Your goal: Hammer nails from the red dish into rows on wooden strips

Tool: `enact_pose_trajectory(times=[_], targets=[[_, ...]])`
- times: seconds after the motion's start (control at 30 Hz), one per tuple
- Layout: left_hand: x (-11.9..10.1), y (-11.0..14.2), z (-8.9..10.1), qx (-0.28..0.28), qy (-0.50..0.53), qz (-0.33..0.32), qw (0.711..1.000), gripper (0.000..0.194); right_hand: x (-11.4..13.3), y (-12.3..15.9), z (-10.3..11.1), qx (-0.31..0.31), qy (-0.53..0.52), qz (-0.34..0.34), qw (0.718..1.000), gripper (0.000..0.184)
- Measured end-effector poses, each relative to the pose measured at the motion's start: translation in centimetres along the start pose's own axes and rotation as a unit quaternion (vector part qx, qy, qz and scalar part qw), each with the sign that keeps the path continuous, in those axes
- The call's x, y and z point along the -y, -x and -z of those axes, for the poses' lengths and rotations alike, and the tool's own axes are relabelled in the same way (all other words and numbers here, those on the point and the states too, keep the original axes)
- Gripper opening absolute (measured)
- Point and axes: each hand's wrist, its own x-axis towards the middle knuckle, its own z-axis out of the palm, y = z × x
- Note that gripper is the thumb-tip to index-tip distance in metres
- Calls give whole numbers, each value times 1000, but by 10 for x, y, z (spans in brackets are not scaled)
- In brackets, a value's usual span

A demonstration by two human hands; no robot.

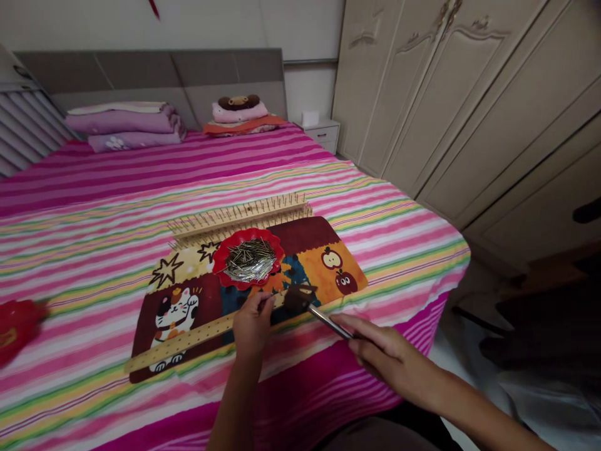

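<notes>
My left hand (251,324) rests on a long wooden strip (188,341) lying on a cartoon-print mat (328,247), fingers pinched at the strip, probably on a small nail I cannot make out. My right hand (380,354) grips the metal handle of a small hammer (300,299), whose dark head hovers just right of the left fingertips. A red scalloped dish (225,250) full of small metal nails (248,260) sits just beyond. Behind it lie wooden strips with rows of upright nails (239,219).
All this lies on a bed with a pink striped sheet (94,207). Folded blankets (124,122) and a pillow stack (239,116) are at the headboard. A red object (16,326) lies at the left edge. Wardrobe doors (469,94) stand to the right, with a nightstand (323,133).
</notes>
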Motion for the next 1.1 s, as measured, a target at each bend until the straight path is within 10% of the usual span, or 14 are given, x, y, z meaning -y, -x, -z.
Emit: enact_pose_trajectory(times=[0.2,0.4,0.77,1.1], targets=[[-5,-5,13,-2,42,10,999,26,-69,27,8,-23,-21,-90,995,43],[-24,-47,22,-44,-152,-69,985,22,-113,29,-4,-56,-117,-144,981,48],[-25,-88,4,65,-319,-31,945,17,-119,25,-8,-56,-170,-176,968,56],[-17,-80,22,7,-87,-28,996,17,-119,23,-8,-45,-183,-190,963,62]])
